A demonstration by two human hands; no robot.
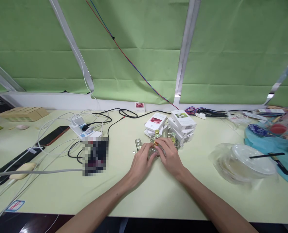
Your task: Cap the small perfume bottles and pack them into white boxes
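My left hand (142,161) is closed around a small clear glass bottle in front of the boxes, its fingers hiding much of it. The fingers of my right hand (170,155) pinch the gold cap (155,142) at the top of that bottle. Whether the cap sits tight or loose I cannot tell. Just behind my hands stand several more small bottles (173,139) with gold or silvery-green caps. Left of my left hand, another small bottle (138,143) lies near a tiny pale piece (133,152).
White boxes with a red picture (155,120) and with a green picture (182,119) are stacked beyond my hands. A lidded bowl in a plastic bag (251,160) stands at right, beside a blue bag (257,139). Cables and a power strip (84,129) crowd the left side.
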